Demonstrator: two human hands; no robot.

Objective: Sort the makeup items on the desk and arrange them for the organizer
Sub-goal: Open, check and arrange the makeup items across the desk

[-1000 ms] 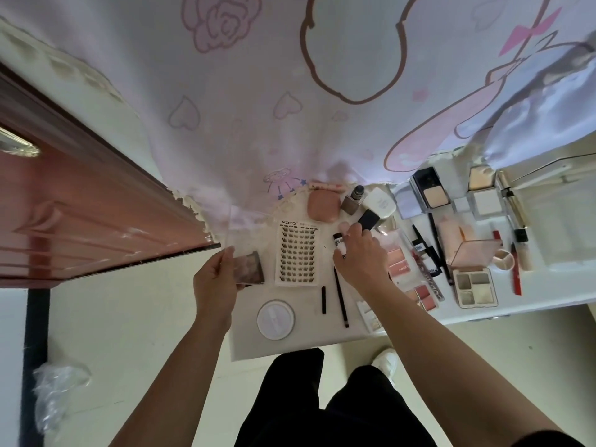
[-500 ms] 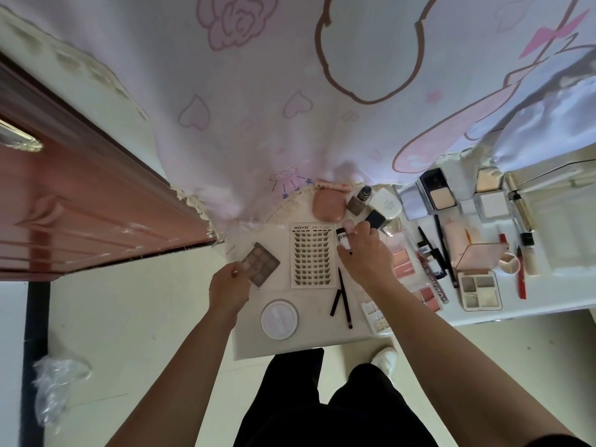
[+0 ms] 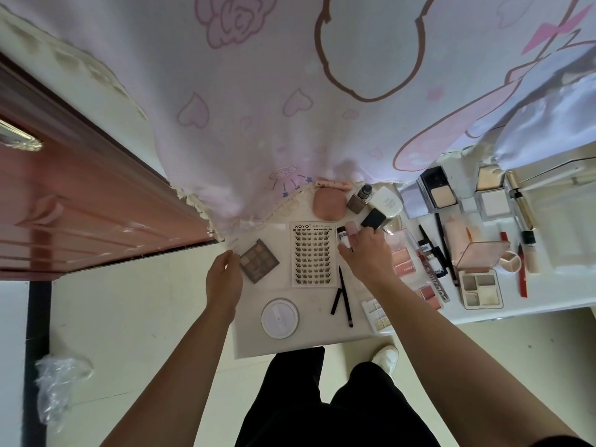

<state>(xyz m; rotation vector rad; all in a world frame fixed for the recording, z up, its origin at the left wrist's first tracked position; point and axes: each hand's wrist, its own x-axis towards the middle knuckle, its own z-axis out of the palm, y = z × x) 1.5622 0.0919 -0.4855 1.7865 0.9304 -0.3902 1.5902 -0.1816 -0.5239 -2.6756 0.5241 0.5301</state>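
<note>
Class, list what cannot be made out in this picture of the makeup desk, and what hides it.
Head view:
Small tube: lower end hidden in the right hand gripping it; label too small.
Blush palette: left edge under the right hand.
Left hand and eyeshadow palette: contact unclear, the hand covers it.
Desk: back edge under the curtain.

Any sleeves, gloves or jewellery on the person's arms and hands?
The left hand and right hand are bare: no gloves, rings or watch visible. Both forearms are uncovered; a dark sleeve edge shows high on the right arm.
</note>
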